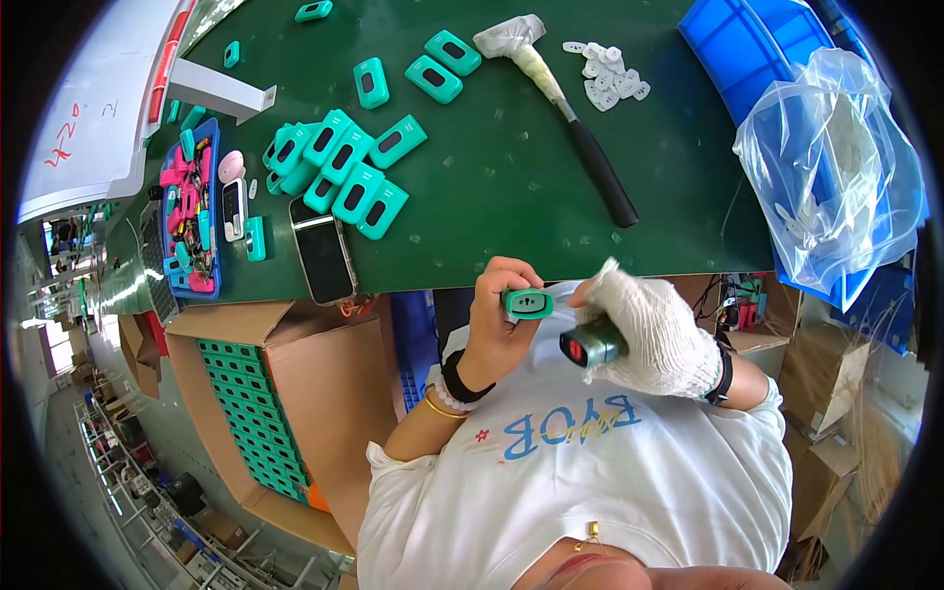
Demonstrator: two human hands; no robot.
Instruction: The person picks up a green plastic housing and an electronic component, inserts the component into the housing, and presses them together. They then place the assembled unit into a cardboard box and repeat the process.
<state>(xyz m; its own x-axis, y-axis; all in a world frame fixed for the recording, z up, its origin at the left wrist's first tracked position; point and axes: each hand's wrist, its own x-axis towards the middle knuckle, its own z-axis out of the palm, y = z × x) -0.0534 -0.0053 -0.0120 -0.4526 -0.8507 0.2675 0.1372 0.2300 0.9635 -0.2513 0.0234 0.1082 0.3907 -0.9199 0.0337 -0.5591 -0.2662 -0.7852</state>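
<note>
My bare left hand [499, 320] grips a teal plastic casing [529, 303], its open end turned up so that a pale inner face with small dark holes shows. Beside it, my right hand [644, 329] wears a white knitted glove. Its fingers are wrapped round a dark grey-green tool-like body [594, 344] with a red spot on its end; the exact kind cannot be made out. The two held things are apart, just off the table's near edge. More teal casings [351, 157] with dark oval windows lie heaped on the green table [472, 216].
A hammer [590, 157] with a wrapped head lies beyond my hands, near small white plates [608, 79]. Blue bins [752, 49] with a clear bag [826, 157] stand right. Leftward are a phone [324, 251], a blue tray [211, 211] of pink and teal parts, and a carton [324, 393].
</note>
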